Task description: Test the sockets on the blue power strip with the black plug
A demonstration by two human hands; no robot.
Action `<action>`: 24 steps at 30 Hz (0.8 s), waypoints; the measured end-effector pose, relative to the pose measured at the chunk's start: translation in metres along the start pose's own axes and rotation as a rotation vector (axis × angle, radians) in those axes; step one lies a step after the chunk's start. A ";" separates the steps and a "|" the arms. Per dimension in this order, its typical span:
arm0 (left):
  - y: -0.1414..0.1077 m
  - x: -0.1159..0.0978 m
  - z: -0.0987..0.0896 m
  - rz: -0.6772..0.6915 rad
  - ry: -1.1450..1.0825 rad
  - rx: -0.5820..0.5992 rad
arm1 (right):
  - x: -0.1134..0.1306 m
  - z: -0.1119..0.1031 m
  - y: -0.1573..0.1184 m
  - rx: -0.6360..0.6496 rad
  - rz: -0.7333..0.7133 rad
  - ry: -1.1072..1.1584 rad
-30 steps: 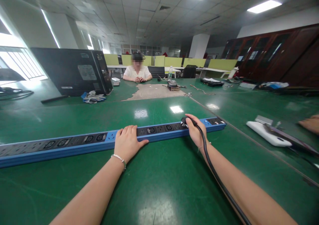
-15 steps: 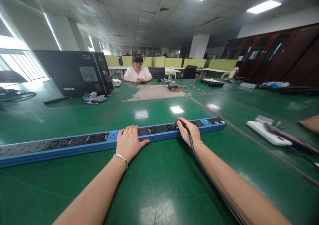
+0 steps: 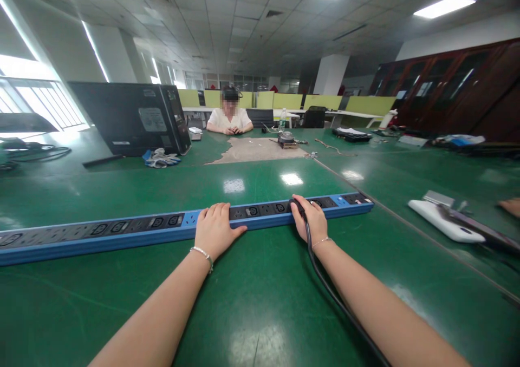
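Plug (image 3: 295, 204), black, in curled right fingers (image 3: 301, 200)

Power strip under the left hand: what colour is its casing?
The power strip is blue, clearest in the head view.

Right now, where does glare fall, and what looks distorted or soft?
Head view: white glare patches on the table beyond the strip, a dimmer one nearer; window blown out; case and cabinets slanted, as if by a wide lens; cabinets also soft.
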State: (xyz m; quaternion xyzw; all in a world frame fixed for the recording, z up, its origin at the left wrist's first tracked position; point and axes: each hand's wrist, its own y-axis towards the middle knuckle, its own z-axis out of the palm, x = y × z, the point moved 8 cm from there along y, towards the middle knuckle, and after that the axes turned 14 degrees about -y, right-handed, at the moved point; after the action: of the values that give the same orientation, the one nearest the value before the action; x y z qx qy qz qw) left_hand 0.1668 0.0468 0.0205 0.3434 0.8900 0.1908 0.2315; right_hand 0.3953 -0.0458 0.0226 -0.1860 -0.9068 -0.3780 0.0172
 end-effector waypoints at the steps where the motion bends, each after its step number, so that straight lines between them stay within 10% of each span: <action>1: 0.000 0.000 -0.001 0.006 -0.001 0.004 | -0.001 0.001 0.000 -0.004 0.018 0.016; 24: -0.002 0.000 -0.002 0.016 0.016 0.010 | -0.010 0.015 0.000 -0.010 0.139 -0.083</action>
State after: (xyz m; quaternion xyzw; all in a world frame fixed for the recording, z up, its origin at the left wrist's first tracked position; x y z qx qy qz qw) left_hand 0.1646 0.0448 0.0209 0.3499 0.8900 0.1911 0.2210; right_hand 0.4058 -0.0388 0.0100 -0.2640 -0.8898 -0.3722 0.0048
